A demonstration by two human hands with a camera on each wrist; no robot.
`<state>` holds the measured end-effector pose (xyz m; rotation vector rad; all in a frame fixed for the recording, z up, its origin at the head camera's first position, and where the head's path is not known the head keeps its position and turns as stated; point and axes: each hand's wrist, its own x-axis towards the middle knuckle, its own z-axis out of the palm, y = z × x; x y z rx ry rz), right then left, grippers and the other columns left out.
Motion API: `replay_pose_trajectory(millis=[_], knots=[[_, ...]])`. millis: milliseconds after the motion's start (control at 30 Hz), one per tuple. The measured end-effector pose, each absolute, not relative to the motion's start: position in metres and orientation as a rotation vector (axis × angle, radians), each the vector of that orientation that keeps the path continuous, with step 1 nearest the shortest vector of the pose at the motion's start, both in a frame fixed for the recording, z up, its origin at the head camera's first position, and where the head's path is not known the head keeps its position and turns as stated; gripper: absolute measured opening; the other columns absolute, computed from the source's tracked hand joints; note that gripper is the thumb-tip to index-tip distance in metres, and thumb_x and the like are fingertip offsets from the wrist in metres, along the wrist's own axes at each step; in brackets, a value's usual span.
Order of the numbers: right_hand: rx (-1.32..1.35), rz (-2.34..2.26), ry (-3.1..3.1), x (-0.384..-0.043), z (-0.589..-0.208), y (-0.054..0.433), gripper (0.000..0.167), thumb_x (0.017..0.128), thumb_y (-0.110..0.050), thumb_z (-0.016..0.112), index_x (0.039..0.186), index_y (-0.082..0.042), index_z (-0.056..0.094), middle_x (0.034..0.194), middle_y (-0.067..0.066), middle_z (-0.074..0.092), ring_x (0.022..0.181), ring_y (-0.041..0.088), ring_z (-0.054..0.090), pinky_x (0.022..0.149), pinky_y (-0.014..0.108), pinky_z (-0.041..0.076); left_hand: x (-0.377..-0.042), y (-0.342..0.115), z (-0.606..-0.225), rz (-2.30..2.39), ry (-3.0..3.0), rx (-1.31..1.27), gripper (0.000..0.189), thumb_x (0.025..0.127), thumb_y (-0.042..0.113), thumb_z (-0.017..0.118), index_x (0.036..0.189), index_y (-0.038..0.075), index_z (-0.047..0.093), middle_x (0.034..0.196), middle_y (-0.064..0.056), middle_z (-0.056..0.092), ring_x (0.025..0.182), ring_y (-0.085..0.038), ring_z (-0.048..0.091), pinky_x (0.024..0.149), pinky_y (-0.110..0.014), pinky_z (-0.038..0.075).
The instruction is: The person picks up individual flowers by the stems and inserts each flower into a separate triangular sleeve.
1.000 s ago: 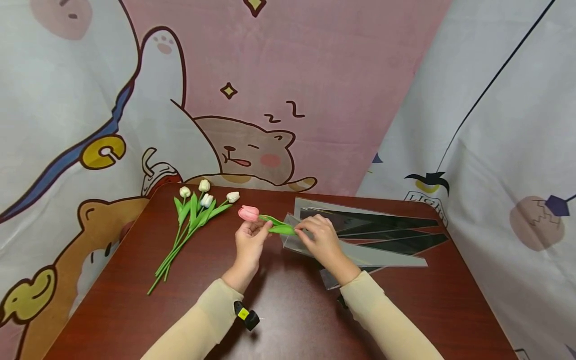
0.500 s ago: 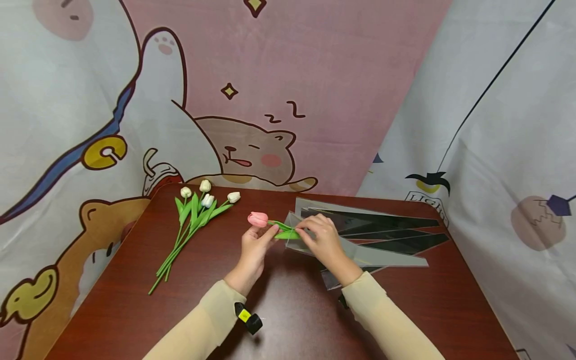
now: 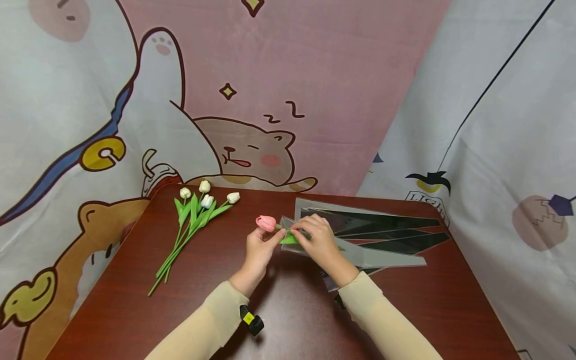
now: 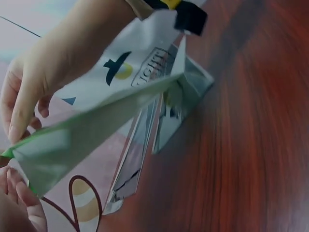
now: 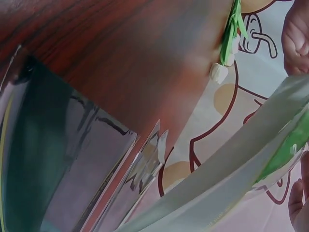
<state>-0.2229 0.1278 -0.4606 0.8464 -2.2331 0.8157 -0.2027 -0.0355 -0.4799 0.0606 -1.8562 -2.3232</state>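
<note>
Cartoon-printed cloth [image 3: 342,90] is hung behind and at both sides of a red-brown worktop [image 3: 441,295]. At the far left of it, four white tulips [image 3: 194,220] are laid in a loose bunch, their blooms turned toward the back edge and their crossed stems slanted toward the near left. Next, a black device [image 3: 256,325] with a yellow patch is worn at the left wrist, beside a cream cuff [image 3: 225,305]. Above the middle of the worktop, a pink tulip [image 3: 266,223] is held by the left hand [image 3: 258,252], pinched between thumb and fingers just below the bloom. Its long axis is set almost level, crosswise: the bloom is pointed left and slightly up, while stem and leaves are directed right, into the mouth of a clear wrapper [image 4: 91,133]. That wrapper is tapered rightward, along nearly the same line. Its mouth is pinched between thumb and fingers of the right hand [image 3: 318,237]; whether a leaf is caught there too cannot be told. Farther right, more wrappers [image 3: 382,221], dark and grey, are spread in overlapping layers, narrow ends pointed right.
</note>
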Motion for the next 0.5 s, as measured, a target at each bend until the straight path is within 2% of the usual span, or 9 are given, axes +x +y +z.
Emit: replay_pose_trajectory(millis=[133,233,333,500], knots=[[0.820,0.819,-2.254,-0.224,-0.461,0.131,0.005,0.082,-0.022,0.074,0.085,-0.018,0.073,0.086,-0.008,0.069,0.083,0.012,0.058,0.071,0.032,0.042,-0.204,-0.042,-0.481,-2.102,-1.996,-0.020,0.030,0.075,0.004,0.079,0.099,-0.006,0.065,0.100,-0.014,0.069,0.077,-0.004,0.058,0.066,-0.014,0.047],[0.804,0.814,-2.259,-0.224,-0.461,0.133,0.005,0.082,-0.022,0.074,0.085,-0.018,0.073,0.086,-0.008,0.069,0.083,0.012,0.058,0.071,0.032,0.042,-0.205,-0.048,-0.480,-2.004,-2.081,-0.021,0.041,0.072,0.006,0.081,0.109,0.000,0.063,0.105,-0.015,0.066,0.080,-0.005,0.057,0.067,-0.014,0.047],[0.792,0.809,-2.254,-0.225,-0.461,0.136,0.006,0.080,-0.020,0.076,0.085,-0.018,0.073,0.085,-0.007,0.069,0.082,0.013,0.058,0.069,0.033,0.042,-0.204,-0.054,-0.476,-2.030,-2.091,-0.005,0.059,0.072,0.004,0.081,0.125,0.004,0.056,0.106,-0.014,0.063,0.084,-0.008,0.057,0.071,-0.015,0.048],[0.772,0.810,-2.270,-0.226,-0.462,0.139,0.005,0.081,-0.020,0.075,0.084,-0.018,0.072,0.084,-0.007,0.069,0.083,0.012,0.057,0.070,0.033,0.042,-0.195,-0.063,-0.458,-2.135,-2.034,-0.011,0.072,0.071,-0.006,0.078,0.132,-0.003,0.040,0.104,-0.014,0.057,0.089,-0.013,0.058,0.071,-0.018,0.049]])
